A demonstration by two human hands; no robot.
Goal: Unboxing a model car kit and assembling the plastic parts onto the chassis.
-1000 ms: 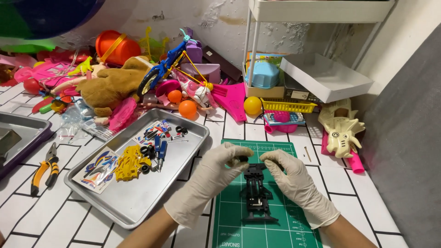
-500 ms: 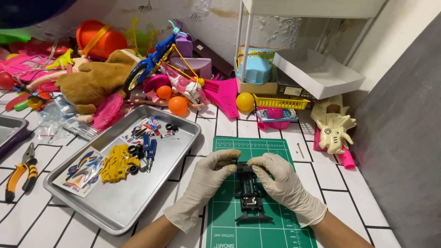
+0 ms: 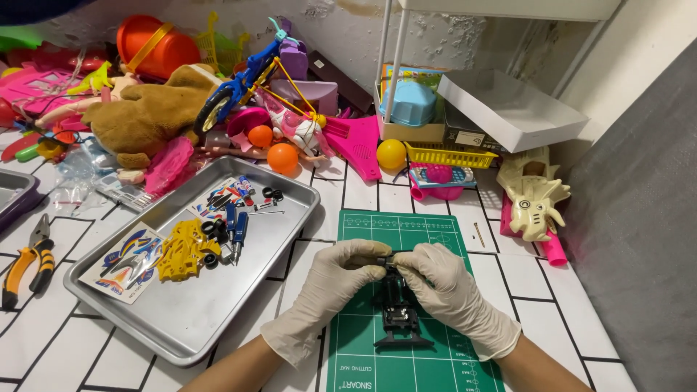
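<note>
Closed in since a second ago: both gloved hands now meeting over the front end of the small black toy-car chassis [image 3: 398, 308], where before sat a little apart on either side of it

Left hand [image 3: 341, 279], in a white latex glove, pinching the top of the chassis between thumb and fingertips; right hand [image 3: 443, 287], gloved the same, clenched on the same spot from the other side, fingertips touching those of the left

Chassis resting lengthwise on the green gridded cutting mat [image 3: 428, 363], rear end pointing toward the wearer, front end hidden under the fingers, so cannot tell what exactly is being pressed or fitted there

Judged by the bare frame: assembly at an early stage, no body shell and no wheels visible on it

Still waiting in the flat silver metal tray [image 3: 181, 327] just left of the mat: yellow plastic parts sprue [image 3: 181, 250], small black wheels [image 3: 210, 231], blue-handled pieces [image 3: 236, 225], colourful sticker sheet [image 3: 123, 261]

Further left on the white tiled table, orange-handled pliers [image 3: 25, 261]; behind, a heap of toys with a brown plush animal [image 3: 145, 112] and orange balls [image 3: 282, 156]
</note>
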